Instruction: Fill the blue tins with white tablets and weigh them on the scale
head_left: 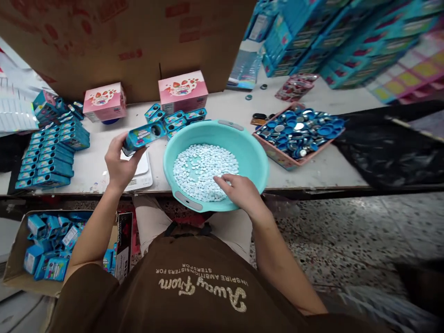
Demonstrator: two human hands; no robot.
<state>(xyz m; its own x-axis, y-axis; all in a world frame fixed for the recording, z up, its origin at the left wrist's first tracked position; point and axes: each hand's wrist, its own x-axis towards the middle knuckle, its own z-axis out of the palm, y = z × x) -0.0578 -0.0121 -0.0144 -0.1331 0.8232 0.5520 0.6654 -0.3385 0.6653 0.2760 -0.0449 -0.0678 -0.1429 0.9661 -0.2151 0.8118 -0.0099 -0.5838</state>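
Note:
My left hand (120, 165) is closed round a small blue tin (144, 136), held tilted above a white scale (140, 171). My right hand (239, 192) reaches into a turquoise basin (253, 152) and rests on a heap of small pale blue candies (203, 169). Its fingers are curled among the candies, and what they hold is hidden. The basin overhangs the table's near edge.
Rows of blue tins (48, 157) lie at the left, more (176, 120) behind the basin. Two pink boxes (104, 101) (182, 91) stand before a cardboard wall. A pink tray of blue lids (300, 132) sits right. A carton of tins (45, 252) is on the floor.

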